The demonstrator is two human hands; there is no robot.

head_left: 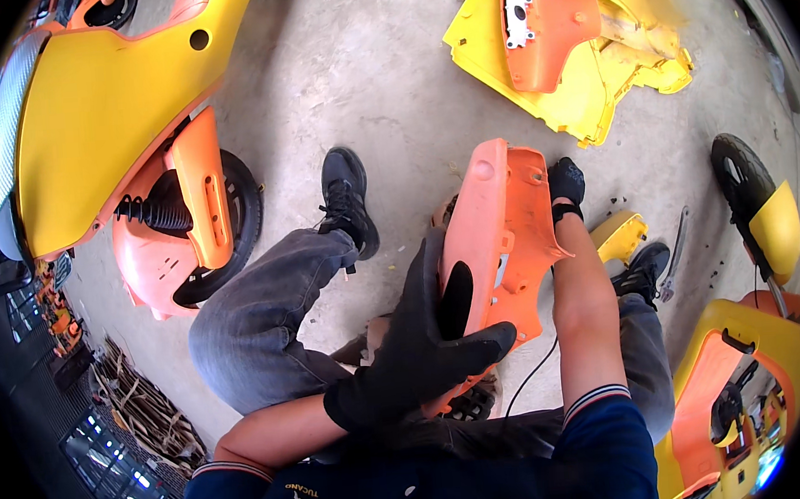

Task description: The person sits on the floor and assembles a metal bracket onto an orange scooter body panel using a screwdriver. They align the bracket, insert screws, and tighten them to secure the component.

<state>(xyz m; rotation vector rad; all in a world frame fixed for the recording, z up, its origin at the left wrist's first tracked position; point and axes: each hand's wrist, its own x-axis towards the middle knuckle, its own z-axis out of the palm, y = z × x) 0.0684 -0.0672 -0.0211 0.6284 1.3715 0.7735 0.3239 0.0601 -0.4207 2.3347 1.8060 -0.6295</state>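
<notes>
An orange plastic scooter panel (476,230) with a ribbed, slotted inner side stands tilted between my knees. My left hand (424,331), in a black glove, grips its near left side, with the thumb across the lower end. My bare right forearm passes along the panel's right side. Beyond it, my right hand (566,182), also in a black glove, is by the panel's far right edge. The fingers of that hand are turned away and hidden. A thin black cable (531,373) hangs below the panel, and a dark part shows under its near end.
A yellow and orange scooter body (121,111) with a wheel stands at the left. Yellow panels (488,53) lie piled at the far right under an orange cover (547,35). A small yellow piece (620,236) and a wrench (676,253) lie near my right shoe (644,269). Another scooter (748,318) is at the right.
</notes>
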